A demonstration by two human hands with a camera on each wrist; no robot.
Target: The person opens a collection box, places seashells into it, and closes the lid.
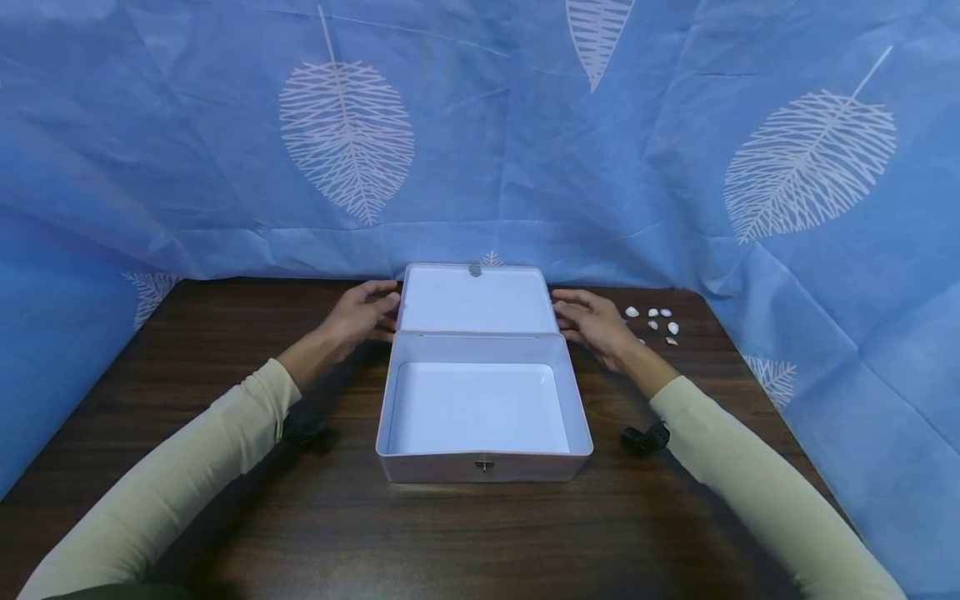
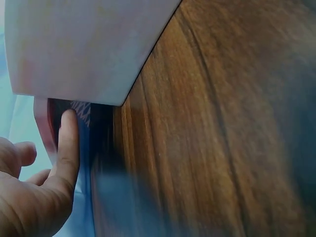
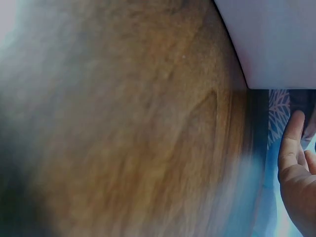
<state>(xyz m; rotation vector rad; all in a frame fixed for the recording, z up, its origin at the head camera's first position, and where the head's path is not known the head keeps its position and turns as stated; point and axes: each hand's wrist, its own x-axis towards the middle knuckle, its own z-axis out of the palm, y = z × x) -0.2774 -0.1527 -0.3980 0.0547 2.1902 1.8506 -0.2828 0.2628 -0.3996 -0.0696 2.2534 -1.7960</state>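
Blue leaf-print cloth [image 1: 480, 150] behind dark table [image 1: 480, 542] with open box [image 1: 431, 468]

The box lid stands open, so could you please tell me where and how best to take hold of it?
The lid is probably best held by its side edges, one hand from each side: it stands open, joined to the box along its lower edge, with the left hand and right hand beside those edges.

Right grip [image 3: 297, 180] beside pale box [image 3: 279, 44]
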